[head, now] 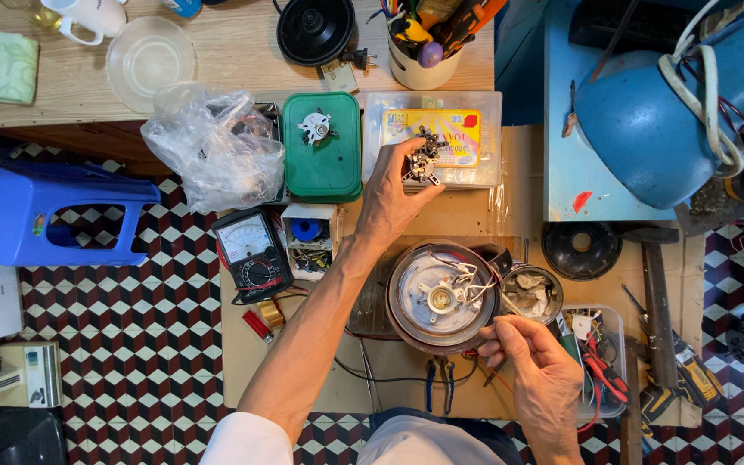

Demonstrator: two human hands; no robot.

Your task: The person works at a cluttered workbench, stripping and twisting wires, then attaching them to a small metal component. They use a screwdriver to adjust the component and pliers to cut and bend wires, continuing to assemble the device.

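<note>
My left hand reaches forward over the work board and pinches a small dark metal part with prongs, held above a clear plastic box with a yellow label. My right hand is low at the right, fingers curled around a thin tool or wire next to an upturned round appliance base with white wires and a central hub. A similar small metal part lies on a green lidded box.
An analogue multimeter and a small parts box lie left of the base. A crumpled plastic bag, blue stool, tool cup, hammer, pliers, a blue appliance and a tray of hand tools surround it.
</note>
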